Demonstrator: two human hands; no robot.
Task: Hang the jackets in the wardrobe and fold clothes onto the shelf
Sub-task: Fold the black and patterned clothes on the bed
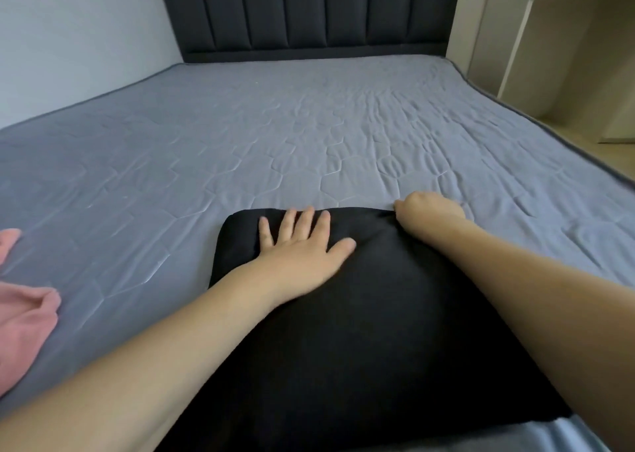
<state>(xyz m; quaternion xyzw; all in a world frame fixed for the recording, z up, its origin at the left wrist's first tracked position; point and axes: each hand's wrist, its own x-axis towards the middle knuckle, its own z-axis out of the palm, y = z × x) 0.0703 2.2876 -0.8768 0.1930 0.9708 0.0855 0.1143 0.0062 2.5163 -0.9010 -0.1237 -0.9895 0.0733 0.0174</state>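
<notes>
The left hand [302, 245] presses flat, fingers spread, on the black garment [360, 331] lying on the bed [275, 135]. Just right of it, the right hand [429, 207] pinches the garment's far corner. A pink garment [24, 328] lies well left of the left hand.

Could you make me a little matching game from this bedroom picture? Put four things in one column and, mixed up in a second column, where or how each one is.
Things:
1. left hand
2. right hand
3. pink garment
4. headboard

States or places:
A. at the left edge of the bed
B. upright at the far end of the bed
C. flat, fingers spread on the black garment
D. pinching the black garment's far right corner

Pairs: 1-C, 2-D, 3-A, 4-B
</notes>
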